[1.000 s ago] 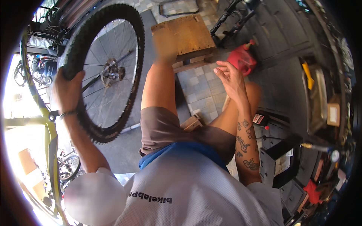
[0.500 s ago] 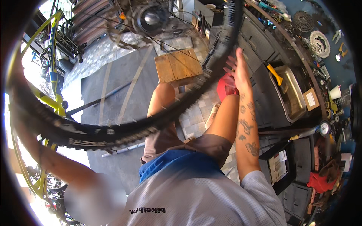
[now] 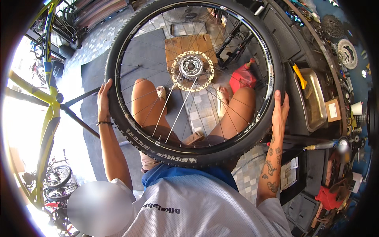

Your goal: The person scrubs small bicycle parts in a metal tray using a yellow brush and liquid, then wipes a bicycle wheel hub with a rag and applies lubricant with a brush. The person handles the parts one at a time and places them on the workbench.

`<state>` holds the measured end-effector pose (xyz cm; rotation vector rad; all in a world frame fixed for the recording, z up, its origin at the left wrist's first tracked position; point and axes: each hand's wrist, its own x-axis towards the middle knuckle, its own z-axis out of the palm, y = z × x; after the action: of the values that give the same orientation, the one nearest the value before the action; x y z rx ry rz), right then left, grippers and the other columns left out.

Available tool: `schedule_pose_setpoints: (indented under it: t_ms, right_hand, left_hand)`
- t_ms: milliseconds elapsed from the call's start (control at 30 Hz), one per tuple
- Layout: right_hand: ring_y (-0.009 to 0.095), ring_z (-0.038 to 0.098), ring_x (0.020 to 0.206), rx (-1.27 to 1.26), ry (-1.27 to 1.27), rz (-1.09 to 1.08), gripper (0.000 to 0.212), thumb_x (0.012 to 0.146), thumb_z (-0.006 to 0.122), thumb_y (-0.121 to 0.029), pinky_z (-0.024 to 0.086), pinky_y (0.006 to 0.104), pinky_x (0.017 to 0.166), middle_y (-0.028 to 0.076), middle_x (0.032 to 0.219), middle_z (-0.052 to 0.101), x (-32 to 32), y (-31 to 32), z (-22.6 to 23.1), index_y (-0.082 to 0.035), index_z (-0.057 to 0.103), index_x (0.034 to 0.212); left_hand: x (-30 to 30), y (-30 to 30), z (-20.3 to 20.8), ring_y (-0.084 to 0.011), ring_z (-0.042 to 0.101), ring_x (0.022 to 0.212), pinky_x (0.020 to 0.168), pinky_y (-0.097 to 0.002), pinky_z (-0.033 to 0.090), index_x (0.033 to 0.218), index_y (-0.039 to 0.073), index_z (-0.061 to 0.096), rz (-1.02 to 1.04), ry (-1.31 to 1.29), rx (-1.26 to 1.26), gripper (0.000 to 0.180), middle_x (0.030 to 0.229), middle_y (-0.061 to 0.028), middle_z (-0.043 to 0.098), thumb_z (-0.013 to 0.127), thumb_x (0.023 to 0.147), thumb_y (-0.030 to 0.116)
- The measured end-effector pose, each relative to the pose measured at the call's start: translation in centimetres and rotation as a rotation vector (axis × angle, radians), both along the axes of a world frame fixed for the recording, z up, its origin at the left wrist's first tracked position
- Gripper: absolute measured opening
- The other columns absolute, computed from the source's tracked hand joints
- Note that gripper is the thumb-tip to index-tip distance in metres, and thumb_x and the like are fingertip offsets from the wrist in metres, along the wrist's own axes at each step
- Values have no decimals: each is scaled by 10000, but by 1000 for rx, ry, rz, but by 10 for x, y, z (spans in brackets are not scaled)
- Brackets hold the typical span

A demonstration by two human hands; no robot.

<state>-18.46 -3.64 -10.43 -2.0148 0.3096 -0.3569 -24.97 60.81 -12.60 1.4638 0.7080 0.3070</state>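
Observation:
A bicycle wheel point(image 3: 177, 157) with a black knobbly tyre is held up in front of me, its side facing me. In its middle, thin spokes run to a silver hub point(image 3: 191, 67) with a pale brake disc point(image 3: 173, 72) around it. My left hand point(image 3: 103, 100) grips the tyre at its left side, and my right hand point(image 3: 280, 108) presses against the tyre on the opposite side. Some fingers of both hands are hidden behind the tyre. Through the spokes, my bent knees show below the wheel.
A yellow-green bicycle frame point(image 3: 50, 98) stands at the left. Behind the wheel are a wooden board point(image 3: 173, 43) and a red container point(image 3: 242, 78). On the right, a bench carries a metal tray point(image 3: 317, 120), a yellow-handled tool point(image 3: 301, 77) and a chainring point(image 3: 347, 53).
The wheel has swung from the upper left, where it was tilted and blurred, to face me squarely. My right hand, free of it before, now touches the tyre; my left hand came into clear view.

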Motion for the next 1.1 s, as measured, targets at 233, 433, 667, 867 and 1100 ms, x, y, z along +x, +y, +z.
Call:
schedule_pose_setpoints:
  t_ms: [233,433,667,867,1100]
  right_hand:
    - [351,638,1352,-71,144,-9,953,1015,758,-628,459,419,1173,265,1456,671,-18,-16,-46,114,523,1564]
    - [337,632,1351,-80,257,-35,910,1026,748,-615,457,422,1169,246,1456,674,-22,-19,-73,111,552,1538]
    - [344,621,1372,-174,284,-172,792,1086,671,-590,444,433,1188,238,1443,679,-24,-18,-74,73,600,1512]
    - [271,680,1317,-147,61,-271,473,1153,650,-303,505,382,1132,185,1440,708,-22,-11,-74,30,637,1488]
    - [211,743,1125,-380,-204,-349,295,1114,682,-108,565,348,1007,144,1278,793,-54,-33,-12,20,705,1379]
  left_hand:
    - [13,-21,-7,-74,646,637,579,-241,510,1163,53,762,-99,187,204,463,827,0,710,776,1028,495]
    - [25,-29,-21,-59,640,672,597,-242,499,1176,45,761,-142,332,227,459,843,2,704,745,1050,486]
    - [38,-19,-29,-46,636,684,603,-218,487,1181,31,747,-161,310,281,454,853,1,699,730,1074,472]
    - [46,-16,-34,-212,712,1004,896,-400,554,1412,54,742,-51,176,905,506,1259,-126,747,746,1078,433]
    - [98,-48,22,-175,730,1017,923,-375,556,1388,73,757,-19,-3,986,335,1141,-102,804,718,1100,239]
